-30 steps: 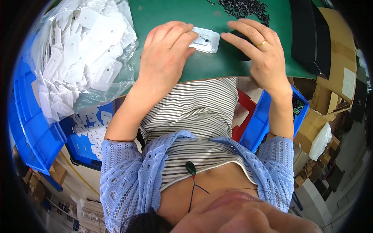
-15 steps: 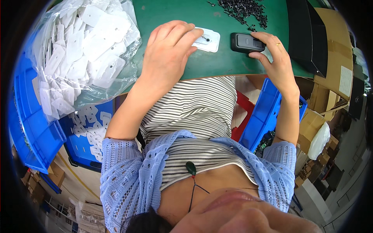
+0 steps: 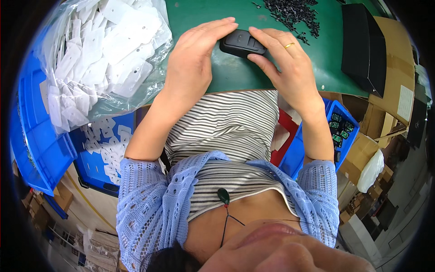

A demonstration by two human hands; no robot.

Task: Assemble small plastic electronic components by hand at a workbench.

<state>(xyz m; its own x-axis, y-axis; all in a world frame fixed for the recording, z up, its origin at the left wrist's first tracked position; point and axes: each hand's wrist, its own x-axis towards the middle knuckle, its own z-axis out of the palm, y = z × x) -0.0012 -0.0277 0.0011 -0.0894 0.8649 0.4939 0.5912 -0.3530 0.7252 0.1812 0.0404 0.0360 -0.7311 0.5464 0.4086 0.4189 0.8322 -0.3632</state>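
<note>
A dark grey and black box-shaped plastic device sits over the green table in front of me. My right hand grips its right end between thumb and fingers. My left hand lies along the device's left end with its fingers stretched out, at or close to contact. The white plastic plate seen earlier is out of sight, with the device and my hands over that spot.
A clear bag of white plastic plates lies at left. Small black parts are heaped at the far side, near a black box. Blue bins hold white pieces at lower left and green circuit boards at right.
My right hand has brought the dark device leftward, over where the white plate lay. The left hand has shifted from the plate to the device's left side.
</note>
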